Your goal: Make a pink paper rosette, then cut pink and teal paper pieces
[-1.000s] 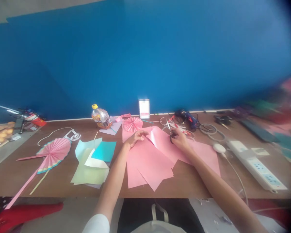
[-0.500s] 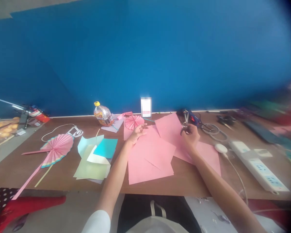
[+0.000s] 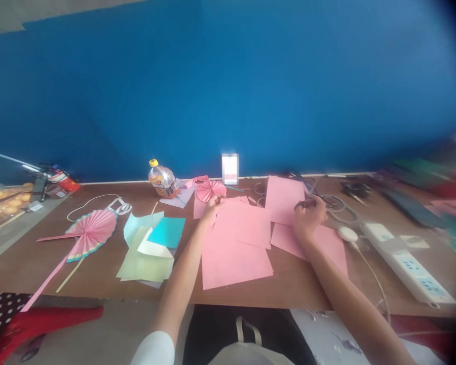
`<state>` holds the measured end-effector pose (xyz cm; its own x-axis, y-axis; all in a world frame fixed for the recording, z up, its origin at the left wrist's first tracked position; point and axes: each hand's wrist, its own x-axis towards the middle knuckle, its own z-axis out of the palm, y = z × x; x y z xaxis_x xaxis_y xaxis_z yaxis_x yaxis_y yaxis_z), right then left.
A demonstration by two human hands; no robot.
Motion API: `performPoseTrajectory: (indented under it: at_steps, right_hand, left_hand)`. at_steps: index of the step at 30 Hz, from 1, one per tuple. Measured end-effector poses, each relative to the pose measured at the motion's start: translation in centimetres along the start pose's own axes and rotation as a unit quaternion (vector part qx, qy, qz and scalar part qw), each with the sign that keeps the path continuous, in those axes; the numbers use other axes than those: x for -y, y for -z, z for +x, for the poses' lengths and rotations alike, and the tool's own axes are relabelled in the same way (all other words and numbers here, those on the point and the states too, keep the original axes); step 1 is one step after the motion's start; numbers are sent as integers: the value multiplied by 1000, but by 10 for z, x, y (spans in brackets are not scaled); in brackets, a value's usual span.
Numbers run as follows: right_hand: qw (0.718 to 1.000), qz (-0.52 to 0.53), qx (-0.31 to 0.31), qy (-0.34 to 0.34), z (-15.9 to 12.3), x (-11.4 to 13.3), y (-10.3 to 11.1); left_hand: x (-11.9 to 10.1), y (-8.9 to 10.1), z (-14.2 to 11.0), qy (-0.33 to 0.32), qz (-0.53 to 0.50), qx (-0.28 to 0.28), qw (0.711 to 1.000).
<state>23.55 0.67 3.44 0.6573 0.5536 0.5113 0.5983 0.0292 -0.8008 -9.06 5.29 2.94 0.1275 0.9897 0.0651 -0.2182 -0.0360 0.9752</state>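
Note:
My left hand (image 3: 213, 209) pinches the upper left edge of a pink sheet of paper (image 3: 247, 223), which lies over another pink sheet (image 3: 228, 268). My right hand (image 3: 312, 215) is closed around a pair of scissors (image 3: 308, 189), whose blades point away and look blurred. Close beside the scissors, to the left, is a separate pink piece (image 3: 285, 198); whether my right fingers also grip it I cannot tell. Under my right wrist lies one more pink sheet (image 3: 329, 243). Just behind my left hand sits a small pleated pink fan (image 3: 211, 191).
On the left are a large pink paper fan (image 3: 95, 233) and coloured sheets (image 3: 144, 258). A tilted plastic bottle (image 3: 163, 181) and a bright upright phone-like screen (image 3: 230, 170) stand near the blue wall. To the right lie a white power strip (image 3: 406, 263), a white charger (image 3: 347, 233) and cables.
The pink paper between my hands has come apart into two pieces with a gap. My right hand has moved right with the scissors, and the right piece has shifted that way.

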Motion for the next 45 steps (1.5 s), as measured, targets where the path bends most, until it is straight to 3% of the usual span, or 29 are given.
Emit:
performPoseTrajectory:
  at_steps: [3,9,15,20,24,32,35,40,45]
  right_hand:
    - [990,-64,51,114,-13,10,0]
    - [931,-72,248,257,-31,17,-8]
    - [896,-50,357,260,-26,43,-18]
    - [866,-105,435,224,-9,56,-38]
    - [859,-166,437,207,0,48,-41]
    - [888,-189,387,162,-2,28,-22]
    - [912,-182,342,136,-3,29,-17]
    - [969,-53,230,75,-11,38,-4]
    - [959,-89,261,69,-14,39,4]
  left_hand:
    - [2,-1,1,-10,13,0,1000]
    - [0,-4,-1,-9,53,32,998]
    - [-4,-11,-8,-24,150,71,986]
    - [-2,-10,-6,-47,192,60,978]
    - [-1,-7,-5,-45,201,69,976]
    - [2,-5,-2,-19,199,49,979]
    - [1,-7,-4,-6,218,30,976]
    - [-2,-11,-11,-41,217,12,975]
    - [-6,-11,-14,-29,191,27,981]
